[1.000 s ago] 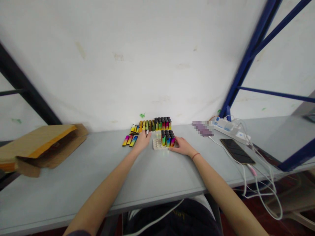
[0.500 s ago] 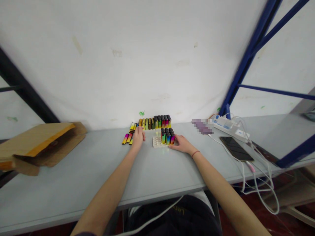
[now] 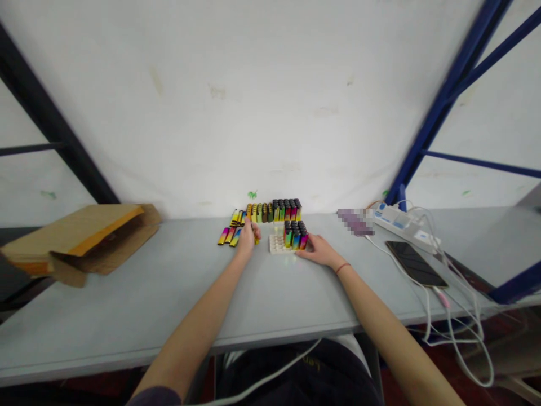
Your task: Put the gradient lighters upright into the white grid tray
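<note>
My left hand [image 3: 247,239] is closed around a lighter [image 3: 256,240], of which only a yellow bit shows by the fingers. Left of that hand lie several colourful lighters [image 3: 229,235], flat on the table. A white holed tray [image 3: 276,245] stands in front of me, its left part bare. Upright black-topped lighters [image 3: 296,237] fill its right part. At the tray's right end my right hand [image 3: 320,250] grips it, thumb at the front edge and fingers behind, against the lighters.
Behind the tray stand a block of black-topped lighters [image 3: 287,210] and a row of yellow and dark ones [image 3: 259,212]. An opened cardboard box [image 3: 97,231] is on the left. To the right are a phone [image 3: 416,264], a power strip [image 3: 406,226] and loose white cables [image 3: 450,332].
The view has shifted a little. My left hand has moved slightly right, away from the lying lighters, and a lighter now shows in it. My right hand stays at the tray.
</note>
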A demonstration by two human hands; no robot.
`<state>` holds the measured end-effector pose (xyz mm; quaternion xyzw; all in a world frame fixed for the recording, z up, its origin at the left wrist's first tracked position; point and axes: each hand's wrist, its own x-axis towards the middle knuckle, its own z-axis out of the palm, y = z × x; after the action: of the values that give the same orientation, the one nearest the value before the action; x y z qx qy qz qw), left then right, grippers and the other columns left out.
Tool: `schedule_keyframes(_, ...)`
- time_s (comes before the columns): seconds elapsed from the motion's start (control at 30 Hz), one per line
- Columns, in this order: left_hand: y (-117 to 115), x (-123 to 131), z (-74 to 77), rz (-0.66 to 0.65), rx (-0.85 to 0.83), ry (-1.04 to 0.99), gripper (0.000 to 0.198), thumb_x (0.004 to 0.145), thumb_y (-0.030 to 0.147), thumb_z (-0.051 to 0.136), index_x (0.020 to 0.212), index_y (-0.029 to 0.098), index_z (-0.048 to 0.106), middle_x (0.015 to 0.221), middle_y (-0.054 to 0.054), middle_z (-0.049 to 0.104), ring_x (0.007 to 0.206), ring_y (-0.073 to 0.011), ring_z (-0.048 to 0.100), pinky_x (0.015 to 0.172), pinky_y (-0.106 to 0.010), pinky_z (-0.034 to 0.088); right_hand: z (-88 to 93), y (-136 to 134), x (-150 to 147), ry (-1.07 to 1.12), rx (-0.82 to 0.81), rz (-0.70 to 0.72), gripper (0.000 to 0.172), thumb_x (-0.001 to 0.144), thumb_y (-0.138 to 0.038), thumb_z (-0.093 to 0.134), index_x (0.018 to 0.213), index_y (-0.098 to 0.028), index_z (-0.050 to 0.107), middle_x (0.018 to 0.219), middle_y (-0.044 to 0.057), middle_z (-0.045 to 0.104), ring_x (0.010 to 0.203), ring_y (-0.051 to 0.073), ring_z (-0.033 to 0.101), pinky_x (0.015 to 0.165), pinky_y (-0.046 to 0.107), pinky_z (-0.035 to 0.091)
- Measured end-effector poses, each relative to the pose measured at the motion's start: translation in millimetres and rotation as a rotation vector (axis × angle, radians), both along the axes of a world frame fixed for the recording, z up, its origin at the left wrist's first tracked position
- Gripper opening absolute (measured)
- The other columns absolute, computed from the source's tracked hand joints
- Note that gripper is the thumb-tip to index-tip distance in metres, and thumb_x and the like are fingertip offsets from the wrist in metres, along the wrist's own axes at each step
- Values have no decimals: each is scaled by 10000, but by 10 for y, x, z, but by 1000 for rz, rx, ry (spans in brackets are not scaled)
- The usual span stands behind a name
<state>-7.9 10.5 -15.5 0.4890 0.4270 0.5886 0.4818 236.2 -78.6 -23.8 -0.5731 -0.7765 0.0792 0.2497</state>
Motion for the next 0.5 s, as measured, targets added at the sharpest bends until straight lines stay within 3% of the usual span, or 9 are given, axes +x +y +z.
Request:
schedule_keyframes(0.2, -65, -7, 89, -55, -213, -164, 611, 827, 769, 287, 535, 233, 311, 382, 87, 206, 304, -65, 200, 326, -202, 156, -2, -6, 1, 10, -1, -3, 467, 806, -519, 657, 1063, -134, 595, 937, 97, 669, 827, 223, 582, 760, 338, 438)
schedule_keyframes(0.37, -69, 19, 90, -32, -211, -96, 575, 822, 726, 351, 520, 240, 293, 369, 80, 218, 294, -65, 203, 321, -209, 135, 8, -8, -5, 12, -11, 1, 463, 808, -514, 653, 1058, -128, 595, 924, 93, 669, 820, 220, 586, 735, 326, 433)
schedule_keyframes(0.5, -78, 16, 78, -19, -203, -86, 456, 851, 596, 354, 582, 229, 365, 381, 85, 255, 295, -71, 216, 323, -194, 157, 14, -13, -6, 15, -7, 1, 467, 808, -513, 655, 1068, -129, 596, 935, 96, 671, 838, 224, 588, 741, 324, 433)
